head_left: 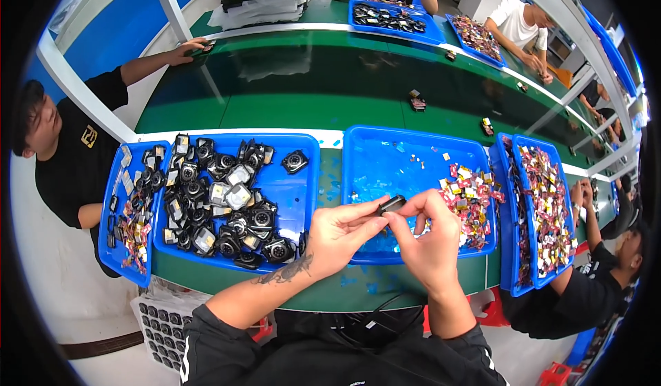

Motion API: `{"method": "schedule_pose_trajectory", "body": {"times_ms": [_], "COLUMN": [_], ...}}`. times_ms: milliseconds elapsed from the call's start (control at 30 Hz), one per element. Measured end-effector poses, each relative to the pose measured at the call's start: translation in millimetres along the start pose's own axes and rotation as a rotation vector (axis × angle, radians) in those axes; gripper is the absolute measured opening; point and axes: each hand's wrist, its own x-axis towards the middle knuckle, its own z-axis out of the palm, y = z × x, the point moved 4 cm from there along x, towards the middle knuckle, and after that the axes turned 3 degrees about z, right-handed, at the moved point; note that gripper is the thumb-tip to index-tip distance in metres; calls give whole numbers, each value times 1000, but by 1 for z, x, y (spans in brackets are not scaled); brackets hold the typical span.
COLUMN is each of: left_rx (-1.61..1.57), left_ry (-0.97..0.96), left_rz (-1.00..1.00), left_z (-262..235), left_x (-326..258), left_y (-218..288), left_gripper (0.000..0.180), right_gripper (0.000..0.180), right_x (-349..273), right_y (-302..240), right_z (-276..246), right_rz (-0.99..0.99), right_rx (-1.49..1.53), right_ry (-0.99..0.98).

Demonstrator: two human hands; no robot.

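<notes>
Left of the middle blue tray point(413, 145) sits a tray of black camera modules point(227, 200). Over that middle tray's front edge, left hand point(339, 233) and right hand point(428, 238) both pinch a small black part point(392, 204) (looks light, rigid, probably fiddly; best held by its edges). Colourful small pieces point(471, 193) are piled at the tray's right side.

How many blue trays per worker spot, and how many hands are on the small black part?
Blue trays along the near edge of the belt: 4 (black parts tray, middle tray, left end tray, right tray)
Blue trays on the far side: 2
Hands on the small black part: 2 (left hand, right hand)
Total trays: 6
</notes>
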Motion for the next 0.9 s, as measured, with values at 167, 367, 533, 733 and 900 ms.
{"method": "schedule_pose_trajectory", "body": {"times_ms": [167,367,533,733,900], "left_rx": [-67,-204,-52,821,943], "left_ry": [-23,91,81,-107,-79], "left_rz": [6,-55,45,572,729], "left_z": [-3,-7,-1,6,7], "left_x": [5,9,6,1,2], "left_y": [-4,2,13,36,35], "left_gripper": [36,33,37,32,28], "right_gripper": [26,28,18,13,11], "right_x": [-1,-9,-23,-20,-14], "right_y": [6,11,22,24,20], "right_z": [1,-12,5,-2,-4], "right_rz": [-45,209,285,353,212], "right_rx": [26,498,517,703,498], "right_ry": [61,117,-120,-113,-120]}}
